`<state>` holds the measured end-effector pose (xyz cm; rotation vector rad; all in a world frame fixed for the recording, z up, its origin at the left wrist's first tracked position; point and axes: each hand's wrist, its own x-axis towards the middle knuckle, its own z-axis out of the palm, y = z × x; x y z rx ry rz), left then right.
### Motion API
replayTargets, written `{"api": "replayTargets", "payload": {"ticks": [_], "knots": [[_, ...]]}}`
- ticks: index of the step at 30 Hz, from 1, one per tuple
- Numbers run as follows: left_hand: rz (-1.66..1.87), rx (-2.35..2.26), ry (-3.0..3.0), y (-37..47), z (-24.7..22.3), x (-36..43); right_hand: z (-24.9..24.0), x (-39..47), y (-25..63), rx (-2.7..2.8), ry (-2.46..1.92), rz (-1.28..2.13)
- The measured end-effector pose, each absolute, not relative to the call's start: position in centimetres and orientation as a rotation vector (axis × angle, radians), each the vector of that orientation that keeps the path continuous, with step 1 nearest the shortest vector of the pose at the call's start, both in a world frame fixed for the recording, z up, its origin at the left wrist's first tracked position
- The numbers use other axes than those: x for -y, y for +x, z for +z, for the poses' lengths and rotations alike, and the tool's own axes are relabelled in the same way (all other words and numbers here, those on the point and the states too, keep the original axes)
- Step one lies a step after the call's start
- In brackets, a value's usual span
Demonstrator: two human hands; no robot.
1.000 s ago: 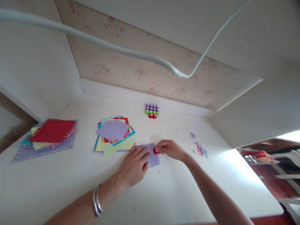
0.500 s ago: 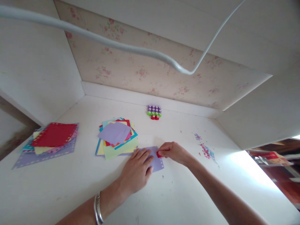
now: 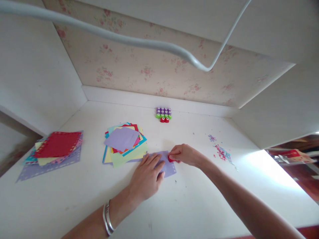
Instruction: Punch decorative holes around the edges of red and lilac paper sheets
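My left hand (image 3: 147,177) lies flat with its fingers spread on a purple sheet of paper (image 3: 169,170), pressing it to the table. At the sheet's right edge, the thumb and fingers of my right hand (image 3: 184,155) close round a small red paper punch (image 3: 170,158). Small holes run along that edge and near the bottom. Part of the sheet is hidden under my left hand. Just beyond that hand rests a loose stack of coloured paper (image 3: 122,138), with a purple piece on top.
Punched sheets (image 3: 58,144), a red one uppermost, are piled at the far left. Several purple, green and red punches (image 3: 163,114) stand in rows near the back wall. Tiny paper cut-outs (image 3: 221,152) are scattered on the right of the white table (image 3: 112,192).
The camera view has shifted and tilted slightly. Both hands keep nearly the same places on the sheet, with the red punch still at its right edge.
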<state>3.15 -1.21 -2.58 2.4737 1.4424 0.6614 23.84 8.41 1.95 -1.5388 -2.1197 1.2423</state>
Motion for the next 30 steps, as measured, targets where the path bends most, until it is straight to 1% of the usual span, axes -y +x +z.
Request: {"api": "replayTargets", "payload": {"ticks": [8,12,17,24,27,30], "knots": [[0.642,-1.451,2.444,3.3,-2.5,1.1,1.6,-8.6,23.8,2.236,-1.490,1.455],[0.588,-1.444,2.439,3.3,-2.7,0.9,1.6,-9.1,23.9,2.354,-1.447,1.402],[0.582,-1.435,2.447,3.3,-2.8,0.9,1.9,-9.2,23.8,2.393,-1.511,1.352],[0.776,-1.379,2.417,3.4,-1.8,0.5,2.5,-9.1,23.5,2.432,-1.537,1.311],[0.885,-1.308,2.301,4.5,-0.7,-1.2,2.5,-9.2,23.5,2.476,-1.540,1.275],[0.906,-1.176,2.223,5.9,0.0,-3.6,2.3,-9.2,23.4,2.528,-1.586,1.178]]}}
